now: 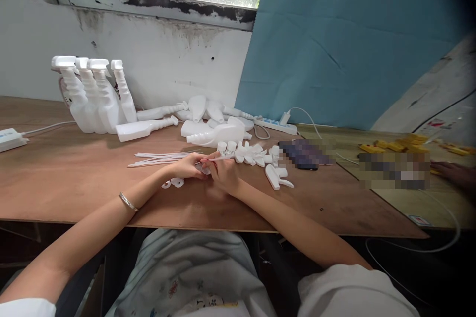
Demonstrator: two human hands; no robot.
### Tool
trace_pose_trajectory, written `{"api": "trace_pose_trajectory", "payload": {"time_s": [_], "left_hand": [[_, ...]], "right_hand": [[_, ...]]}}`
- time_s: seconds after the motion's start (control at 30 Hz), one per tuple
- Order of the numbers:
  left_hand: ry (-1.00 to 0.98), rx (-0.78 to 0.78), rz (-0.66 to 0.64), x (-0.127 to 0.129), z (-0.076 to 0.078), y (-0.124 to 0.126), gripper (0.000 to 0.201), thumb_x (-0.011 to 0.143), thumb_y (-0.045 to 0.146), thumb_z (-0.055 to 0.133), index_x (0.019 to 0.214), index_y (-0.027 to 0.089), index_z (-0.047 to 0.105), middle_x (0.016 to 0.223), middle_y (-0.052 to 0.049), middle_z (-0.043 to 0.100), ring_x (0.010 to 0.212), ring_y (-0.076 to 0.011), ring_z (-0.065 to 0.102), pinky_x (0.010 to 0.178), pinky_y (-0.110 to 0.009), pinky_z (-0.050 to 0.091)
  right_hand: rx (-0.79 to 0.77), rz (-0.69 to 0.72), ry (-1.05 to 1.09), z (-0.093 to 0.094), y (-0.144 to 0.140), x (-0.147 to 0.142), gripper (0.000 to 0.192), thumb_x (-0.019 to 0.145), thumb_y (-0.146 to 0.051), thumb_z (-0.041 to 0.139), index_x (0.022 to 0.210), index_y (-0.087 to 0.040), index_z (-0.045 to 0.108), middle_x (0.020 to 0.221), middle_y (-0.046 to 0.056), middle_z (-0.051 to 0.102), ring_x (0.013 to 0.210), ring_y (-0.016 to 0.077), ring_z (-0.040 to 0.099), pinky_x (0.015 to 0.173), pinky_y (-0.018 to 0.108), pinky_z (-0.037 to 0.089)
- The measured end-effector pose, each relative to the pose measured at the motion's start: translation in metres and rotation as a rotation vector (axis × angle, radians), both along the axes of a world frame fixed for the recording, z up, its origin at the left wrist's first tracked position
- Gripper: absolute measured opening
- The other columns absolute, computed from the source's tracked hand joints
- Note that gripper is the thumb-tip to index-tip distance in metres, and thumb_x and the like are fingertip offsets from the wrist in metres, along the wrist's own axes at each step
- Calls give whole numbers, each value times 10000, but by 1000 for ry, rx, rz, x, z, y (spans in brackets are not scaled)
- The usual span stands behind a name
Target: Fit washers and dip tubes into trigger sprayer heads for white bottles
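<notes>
We found no text we could read anywhere. A red-and-white label (pixel 435 123) sat on the pale sheet at far right, too blurred and small to make out. Another small sticker (pixel 419 220) on the tabletop near the front edge was also illegible. Two spots, approx. centre-right, were pixelated. White bottles (pixel 92 99) bore no visible markings.

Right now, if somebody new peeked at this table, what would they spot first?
Probably the row of white spray bottles standing against the wall at the back left, with more lying tipped over beside them. Next, the left hand and right hand meeting mid-table, pinching a small white part between them. Just behind the hands sit a pile of white trigger sprayer heads and a bundle of thin white tubes.
</notes>
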State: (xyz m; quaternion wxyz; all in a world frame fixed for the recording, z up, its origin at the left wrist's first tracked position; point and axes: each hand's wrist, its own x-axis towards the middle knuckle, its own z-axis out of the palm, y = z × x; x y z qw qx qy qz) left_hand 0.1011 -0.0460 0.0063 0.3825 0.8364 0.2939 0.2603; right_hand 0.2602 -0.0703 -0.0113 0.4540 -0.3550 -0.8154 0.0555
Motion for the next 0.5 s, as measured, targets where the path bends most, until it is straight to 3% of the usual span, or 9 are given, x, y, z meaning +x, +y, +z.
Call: {"api": "trace_pose_trajectory", "payload": {"time_s": [0.27,0.5], "left_hand": [[13,47,-40,1,-1,1,342,628,194,653,966,145,635,966,-18,642,956,-218,546,859,-292,398],[23,55,-120,3,0,-4,331,614,149,670,945,148,669,1025,-50,652,1001,-218,558,905,-299,395]], "right_hand": [[-87,-61,139,10,7,6,217,903,-380,385,842,-215,513,702,16,647,627,138,613,602,233,441],[-182,-31,99,12,24,14,184,837,-343,522,802,-189,619,513,-39,577,483,106,550,539,213,414]]}}
